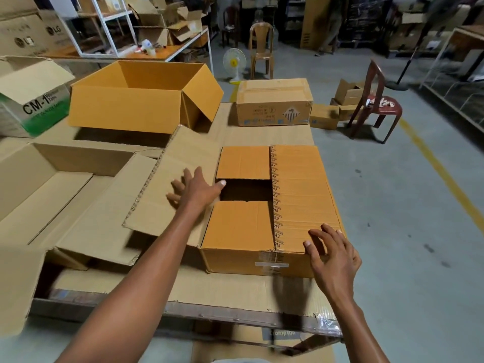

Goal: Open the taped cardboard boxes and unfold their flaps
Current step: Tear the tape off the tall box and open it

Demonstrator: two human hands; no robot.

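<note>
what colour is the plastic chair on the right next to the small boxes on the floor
Dark red, almost maroon: the plastic chair shows in the head view, the only one here.

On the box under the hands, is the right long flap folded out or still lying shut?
Shut. The right flap lies flat over the box, right hand on its near end; the left flap is folded out under the left hand.

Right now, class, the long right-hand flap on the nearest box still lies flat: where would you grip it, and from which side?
Grip the right flap along its free taped edge over the dark central gap, coming from the middle. Its fold runs down the box's right side, so it swings outward. The right hand hovers by its near corner.
</note>
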